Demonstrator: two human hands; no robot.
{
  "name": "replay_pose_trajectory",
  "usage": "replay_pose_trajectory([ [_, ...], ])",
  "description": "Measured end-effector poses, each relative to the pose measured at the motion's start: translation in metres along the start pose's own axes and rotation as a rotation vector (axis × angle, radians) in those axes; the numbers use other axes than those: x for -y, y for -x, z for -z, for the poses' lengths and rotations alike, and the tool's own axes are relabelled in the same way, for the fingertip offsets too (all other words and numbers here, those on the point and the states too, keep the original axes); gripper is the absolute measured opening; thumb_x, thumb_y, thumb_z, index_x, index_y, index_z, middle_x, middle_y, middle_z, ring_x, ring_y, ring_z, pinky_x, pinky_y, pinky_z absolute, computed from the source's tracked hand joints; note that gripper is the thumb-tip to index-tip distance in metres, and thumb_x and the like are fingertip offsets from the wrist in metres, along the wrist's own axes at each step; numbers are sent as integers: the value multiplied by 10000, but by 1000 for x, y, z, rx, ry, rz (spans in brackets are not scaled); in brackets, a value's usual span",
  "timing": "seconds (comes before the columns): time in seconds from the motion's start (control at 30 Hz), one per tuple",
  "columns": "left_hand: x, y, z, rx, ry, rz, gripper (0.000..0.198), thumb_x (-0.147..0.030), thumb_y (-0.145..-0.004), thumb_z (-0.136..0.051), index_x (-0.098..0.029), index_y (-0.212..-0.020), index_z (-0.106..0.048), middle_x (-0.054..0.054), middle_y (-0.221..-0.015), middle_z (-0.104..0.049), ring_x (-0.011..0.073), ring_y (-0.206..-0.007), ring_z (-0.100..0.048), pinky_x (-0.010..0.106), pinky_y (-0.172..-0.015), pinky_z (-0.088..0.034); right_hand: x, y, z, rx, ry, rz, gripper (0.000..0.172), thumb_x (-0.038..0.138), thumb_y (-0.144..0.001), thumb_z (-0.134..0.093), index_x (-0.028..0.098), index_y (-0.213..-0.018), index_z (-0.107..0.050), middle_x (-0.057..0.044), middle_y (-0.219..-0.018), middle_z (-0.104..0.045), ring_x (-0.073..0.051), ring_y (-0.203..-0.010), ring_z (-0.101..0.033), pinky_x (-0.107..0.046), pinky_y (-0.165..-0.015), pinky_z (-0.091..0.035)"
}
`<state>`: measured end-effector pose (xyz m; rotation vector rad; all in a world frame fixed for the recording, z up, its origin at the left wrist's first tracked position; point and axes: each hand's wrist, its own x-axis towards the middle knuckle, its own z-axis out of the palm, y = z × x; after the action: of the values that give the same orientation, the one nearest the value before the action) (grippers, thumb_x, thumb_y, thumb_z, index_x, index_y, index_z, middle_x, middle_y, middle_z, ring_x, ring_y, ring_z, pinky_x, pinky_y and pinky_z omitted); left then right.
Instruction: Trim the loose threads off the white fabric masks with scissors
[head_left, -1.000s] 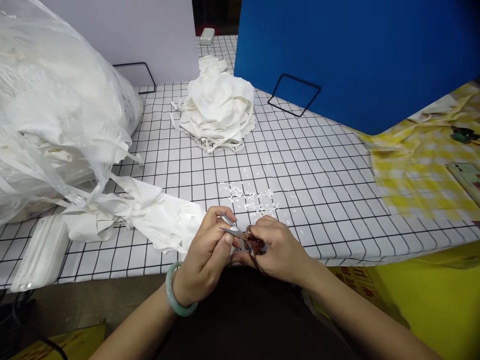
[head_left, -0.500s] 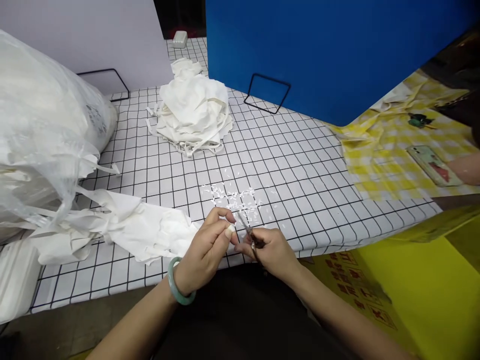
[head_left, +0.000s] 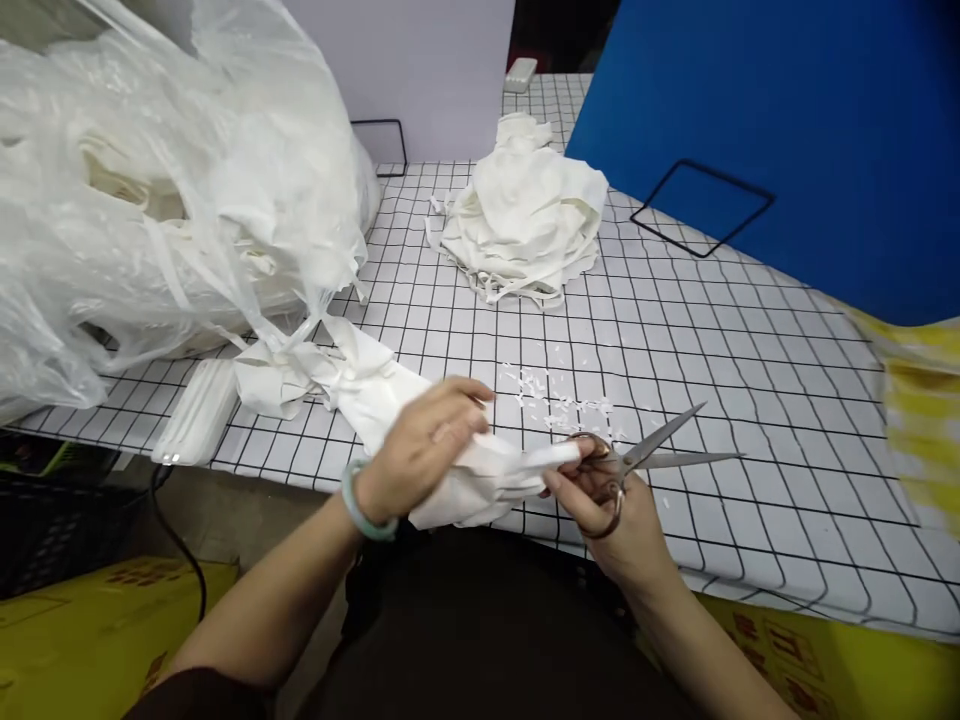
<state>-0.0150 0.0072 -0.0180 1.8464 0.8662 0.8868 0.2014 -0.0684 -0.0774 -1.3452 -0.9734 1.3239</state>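
Right hand [head_left: 634, 535] holds spread scissors [head_left: 627, 464] and pinches white cloth [head_left: 491, 485] at the bench's [head_left: 795, 510] near edge; left hand [head_left: 416, 455] over it, grip unclear.

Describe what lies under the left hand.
White fabric shows on both sides of the left hand; whatever is directly beneath the palm is covered, so contact cannot be confirmed.

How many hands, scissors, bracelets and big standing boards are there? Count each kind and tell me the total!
Hands: 2, the left hand and the right hand
Scissors: 1 pair
Green bracelet: 1
Big boards: 2, the blue board and the pale board
Total: 6
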Motion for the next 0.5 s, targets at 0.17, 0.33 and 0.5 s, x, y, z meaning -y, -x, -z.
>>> replay_pose_trajectory([
  [0.17, 31, 27, 23, 170, -217, 75, 197, -139, -853, -572, -191, -1030, -641, 82, -1031, -656, 247, -1001, -598, 404, -896, -503, -2, -12, 0, -4, -13, 34, 261, 339, -809, -790, 236, -848, -554, 15, -789, -546, -139, -685, -566, -261, -635, -487],
  [0.33, 42, 35, 14, 222, -241, 160, 151, -148, -885, -543, -180, -968, -664, 56, -907, -681, 201, -816, -609, 338, -746, -505, 13, -19, -7, -23, -9, 119, 230, 287, -809, -781, 241, -856, -561, 13, -813, -533, -128, -702, -517, -243, -615, -465],
  [0.5, 30, 4, 49, -137, -143, 145, 94, -202, -933, -572, -186, -930, -665, 40, -859, -655, 178, -802, -612, 310, -720, -533, 74, -39, -33, 129, -140, 215, 248, 218, -756, -806, 241, -829, -570, 32, -798, -529, -117, -701, -563, -236, -612, -524],
])
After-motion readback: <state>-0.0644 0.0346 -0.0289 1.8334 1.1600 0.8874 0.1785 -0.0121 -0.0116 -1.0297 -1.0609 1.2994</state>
